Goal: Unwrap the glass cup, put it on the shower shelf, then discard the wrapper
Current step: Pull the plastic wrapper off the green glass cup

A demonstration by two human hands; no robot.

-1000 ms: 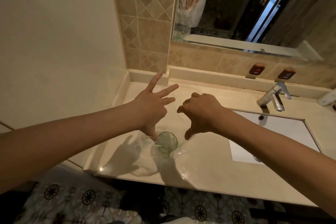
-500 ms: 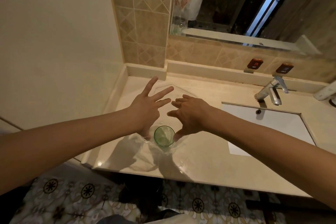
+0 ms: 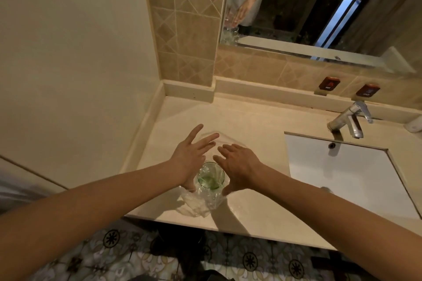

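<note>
So, head view: the green-tinted glass cup [image 3: 210, 177] stands upright on the beige counter [image 3: 262, 210], near its front edge and left of the sink basin [image 3: 347, 173]. The clear plastic wrapper [image 3: 201, 203] is bunched around the cup's base and trails toward the counter edge; some film shows inside the rim. The left hand [image 3: 190, 157] flanks the cup on the left, fingers straight and spread, thumb down against the wrapper. The right hand [image 3: 237, 164] flanks it on the right, fingers extended, thumb near the rim. Neither hand grips the cup. The faucet [image 3: 349, 121] sits behind the basin.
</note>
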